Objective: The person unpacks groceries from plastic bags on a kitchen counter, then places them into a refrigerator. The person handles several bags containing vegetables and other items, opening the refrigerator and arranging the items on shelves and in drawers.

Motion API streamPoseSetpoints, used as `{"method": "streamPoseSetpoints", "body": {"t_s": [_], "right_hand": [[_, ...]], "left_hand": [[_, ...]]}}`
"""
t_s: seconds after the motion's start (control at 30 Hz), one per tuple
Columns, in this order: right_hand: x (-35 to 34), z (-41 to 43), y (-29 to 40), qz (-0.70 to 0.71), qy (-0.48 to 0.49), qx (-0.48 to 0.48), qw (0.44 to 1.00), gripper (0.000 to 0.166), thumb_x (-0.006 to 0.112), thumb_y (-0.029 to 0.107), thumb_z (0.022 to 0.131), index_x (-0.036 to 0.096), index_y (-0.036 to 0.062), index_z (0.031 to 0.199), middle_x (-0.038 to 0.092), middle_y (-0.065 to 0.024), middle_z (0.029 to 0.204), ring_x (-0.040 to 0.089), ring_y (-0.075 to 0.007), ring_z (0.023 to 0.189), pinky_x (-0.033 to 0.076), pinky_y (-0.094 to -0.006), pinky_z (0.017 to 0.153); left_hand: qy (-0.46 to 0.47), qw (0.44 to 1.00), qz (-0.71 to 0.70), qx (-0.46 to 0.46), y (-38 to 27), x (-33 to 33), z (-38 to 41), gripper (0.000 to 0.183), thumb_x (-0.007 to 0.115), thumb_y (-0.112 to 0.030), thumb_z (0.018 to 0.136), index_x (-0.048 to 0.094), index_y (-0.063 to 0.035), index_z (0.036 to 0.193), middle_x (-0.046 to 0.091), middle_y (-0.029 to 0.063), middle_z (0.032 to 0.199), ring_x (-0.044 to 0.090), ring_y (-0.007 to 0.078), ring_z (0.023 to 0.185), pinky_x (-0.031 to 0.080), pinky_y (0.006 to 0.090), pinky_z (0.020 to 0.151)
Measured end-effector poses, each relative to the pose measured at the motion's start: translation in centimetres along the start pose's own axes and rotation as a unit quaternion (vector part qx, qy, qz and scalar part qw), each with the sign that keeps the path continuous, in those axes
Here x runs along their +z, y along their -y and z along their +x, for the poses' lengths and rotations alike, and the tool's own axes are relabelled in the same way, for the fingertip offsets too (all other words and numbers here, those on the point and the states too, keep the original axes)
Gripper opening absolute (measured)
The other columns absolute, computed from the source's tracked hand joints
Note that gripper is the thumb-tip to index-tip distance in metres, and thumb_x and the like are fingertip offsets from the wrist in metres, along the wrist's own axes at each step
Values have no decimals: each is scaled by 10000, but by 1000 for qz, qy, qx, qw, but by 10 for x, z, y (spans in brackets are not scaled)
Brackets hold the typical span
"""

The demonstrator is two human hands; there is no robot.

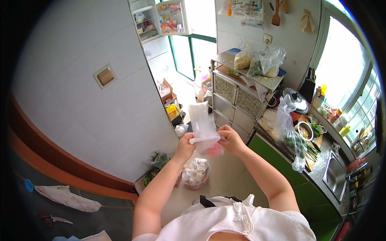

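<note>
Between my two hands a thin, translucent plastic bag is stretched out in front of my chest. My left hand pinches its left edge and my right hand its right edge. A whitish fold runs across from one hand to the other. The bag's upper part stands up beyond that fold. Below the fold a blurred pink patch shows; whether it is print or something inside, I cannot tell. On the floor beneath my hands sits a clear bag of whitish round items.
Leafy greens in plastic lie by the left wall. At right, a stone counter carries a cutting board, bagged vegetables and a metal sink. A metal cabinet stands ahead. Red-handled scissors lie on a dark surface at lower left.
</note>
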State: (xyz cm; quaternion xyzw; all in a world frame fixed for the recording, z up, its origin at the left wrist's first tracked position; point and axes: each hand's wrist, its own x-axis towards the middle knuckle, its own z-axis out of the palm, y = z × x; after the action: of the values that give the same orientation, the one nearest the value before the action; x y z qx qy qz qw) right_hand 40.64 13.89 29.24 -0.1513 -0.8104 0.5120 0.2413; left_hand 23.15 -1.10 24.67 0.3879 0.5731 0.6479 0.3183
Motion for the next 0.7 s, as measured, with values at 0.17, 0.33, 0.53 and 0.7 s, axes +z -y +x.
{"method": "streamPoseSetpoints", "body": {"t_s": [0.17, 0.33, 0.53, 0.7], "right_hand": [[-5, -2, 0, -9, -48, -135, 990, 259, 649, -81, 755, 680, 54, 974, 527, -66, 1134, 572, -174, 945, 475, -280, 772], [-2, -10, 17, 33, -22, -215, 976, 186, 697, -4, 747, 661, 38, 924, 544, -107, 1189, 553, -236, 1099, 461, -339, 898], [28, -17, -4, 129, -174, -133, 967, 171, 726, 108, 799, 583, 17, 819, 509, -109, 1178, 546, -178, 955, 450, -295, 788], [55, -12, 17, 452, -261, 68, 850, 329, 747, 112, 782, 535, -5, 1005, 456, -105, 1222, 536, -160, 1007, 466, -333, 842]], "left_hand": [[-40, 987, 102, 116, -43, 18, -12, 246, 667, 37, 776, 644, -28, 1012, 634, 13, 932, 590, 89, 889, 472, 231, 780], [14, 990, -40, 138, -35, 10, -26, 243, 669, 49, 781, 630, -2, 1015, 590, 59, 1093, 574, 147, 1013, 458, 273, 895], [-109, 980, 14, 164, -41, 45, -31, 176, 661, -62, 852, 654, 14, 1011, 584, 33, 1032, 560, 88, 904, 464, 236, 762], [-157, 977, 39, 141, -24, 45, -35, 115, 646, -76, 863, 650, 6, 942, 586, 13, 971, 534, 61, 808, 439, 215, 666]]}}
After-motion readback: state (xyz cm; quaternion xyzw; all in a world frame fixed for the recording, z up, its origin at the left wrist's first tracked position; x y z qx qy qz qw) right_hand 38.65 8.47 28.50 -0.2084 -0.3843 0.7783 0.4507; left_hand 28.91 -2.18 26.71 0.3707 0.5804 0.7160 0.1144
